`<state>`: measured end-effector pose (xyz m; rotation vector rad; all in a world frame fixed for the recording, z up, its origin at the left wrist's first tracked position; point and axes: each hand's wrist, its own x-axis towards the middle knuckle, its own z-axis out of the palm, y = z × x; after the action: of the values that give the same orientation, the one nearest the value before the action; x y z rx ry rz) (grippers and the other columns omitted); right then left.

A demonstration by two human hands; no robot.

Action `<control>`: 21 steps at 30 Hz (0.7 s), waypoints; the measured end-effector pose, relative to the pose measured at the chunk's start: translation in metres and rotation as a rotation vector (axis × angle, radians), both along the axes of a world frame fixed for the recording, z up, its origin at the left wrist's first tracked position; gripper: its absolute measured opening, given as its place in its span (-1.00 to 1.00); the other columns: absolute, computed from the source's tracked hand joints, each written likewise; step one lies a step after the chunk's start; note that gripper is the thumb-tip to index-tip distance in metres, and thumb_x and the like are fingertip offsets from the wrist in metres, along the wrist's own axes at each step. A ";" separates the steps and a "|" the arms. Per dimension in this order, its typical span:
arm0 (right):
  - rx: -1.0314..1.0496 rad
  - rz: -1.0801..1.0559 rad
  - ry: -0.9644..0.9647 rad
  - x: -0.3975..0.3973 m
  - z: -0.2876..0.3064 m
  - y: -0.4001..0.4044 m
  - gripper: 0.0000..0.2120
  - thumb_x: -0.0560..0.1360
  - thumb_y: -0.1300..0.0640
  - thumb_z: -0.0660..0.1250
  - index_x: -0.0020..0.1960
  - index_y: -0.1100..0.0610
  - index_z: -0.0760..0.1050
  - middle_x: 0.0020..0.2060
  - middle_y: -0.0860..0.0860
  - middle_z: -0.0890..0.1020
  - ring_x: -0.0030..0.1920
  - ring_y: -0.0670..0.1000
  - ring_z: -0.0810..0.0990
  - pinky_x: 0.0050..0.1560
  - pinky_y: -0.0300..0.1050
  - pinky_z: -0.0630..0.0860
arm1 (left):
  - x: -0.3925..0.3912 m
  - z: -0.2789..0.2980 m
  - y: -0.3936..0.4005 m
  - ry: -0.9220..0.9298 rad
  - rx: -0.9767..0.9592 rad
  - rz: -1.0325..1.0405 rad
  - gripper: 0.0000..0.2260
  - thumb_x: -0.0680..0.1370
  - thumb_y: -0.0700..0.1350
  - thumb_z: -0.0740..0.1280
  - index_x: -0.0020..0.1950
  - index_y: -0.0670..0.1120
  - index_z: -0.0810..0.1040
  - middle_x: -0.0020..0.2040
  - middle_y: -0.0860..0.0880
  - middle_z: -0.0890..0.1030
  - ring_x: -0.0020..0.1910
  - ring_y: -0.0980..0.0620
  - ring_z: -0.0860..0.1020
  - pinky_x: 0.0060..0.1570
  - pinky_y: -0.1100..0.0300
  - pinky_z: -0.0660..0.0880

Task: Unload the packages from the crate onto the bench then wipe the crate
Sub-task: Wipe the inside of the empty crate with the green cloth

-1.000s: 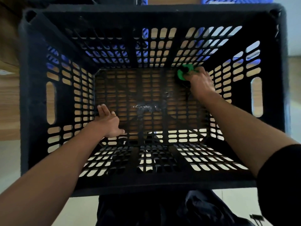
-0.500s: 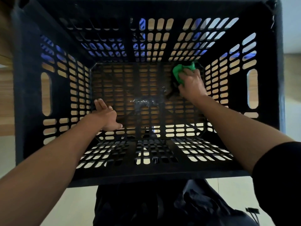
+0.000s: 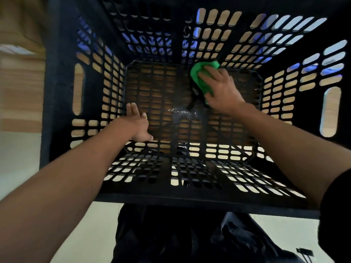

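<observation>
Far left, outside the black slotted crate: blurred wood-toned surface, pale floor below. Just inside the left wall, left hand laid flat with fingers straight, pressed against the lower left part of the crate's floor and wall, holding nothing; to judge by the posture, bracing the crate. At the middle of the crate floor, a small shiny patch, perhaps moisture or a scrap of clear film, too small to tell. Right of that, near the far edge of the floor, right hand spread over a bunched green cloth, fingers curved down onto it and thumb tucked at its near edge, pressing it to the grid. No packages anywhere in the crate, so unloading judged done; packages themselves out of view. Right wall with its long handle slot untouched by either hand. Dark clothing below the near rim.

Step in hand: wiping the crate floor, far right part under the cloth. Next move likely calls for dragging the cloth across the middle, over the shiny patch and toward the left hand, with steady downward pressure, then up the slotted walls; snagging of cloth in the slots a possible nuisance.
</observation>
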<state>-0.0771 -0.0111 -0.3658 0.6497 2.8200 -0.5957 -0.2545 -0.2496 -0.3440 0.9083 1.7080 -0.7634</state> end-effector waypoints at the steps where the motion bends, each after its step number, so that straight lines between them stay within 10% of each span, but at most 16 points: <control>1: -0.009 0.005 -0.064 0.004 -0.003 0.006 -0.36 0.49 0.22 0.30 0.56 0.17 0.31 0.54 0.17 0.30 0.42 0.35 0.29 0.39 0.33 0.35 | 0.000 -0.001 0.000 0.002 -0.001 0.007 -0.10 0.63 0.24 0.24 0.64 -0.18 -0.25 0.52 -0.38 -0.46 0.55 -0.38 -0.39 0.52 -0.36 0.13; 21: -0.300 0.537 0.017 0.007 -0.020 -0.143 -0.35 0.46 0.39 0.25 0.55 0.26 0.28 0.47 0.24 0.30 0.25 0.31 0.35 0.27 0.23 0.50 | 0.009 0.005 0.008 0.041 -0.040 0.024 -0.23 0.67 -0.17 0.19 0.61 -0.18 -0.36 0.45 -0.40 -0.54 0.51 -0.40 -0.44 0.56 -0.28 0.00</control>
<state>-0.0698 -0.1538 -0.3859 -0.1646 2.6615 -0.8789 -0.2451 -0.2420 -0.3394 0.8486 1.7301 -0.8031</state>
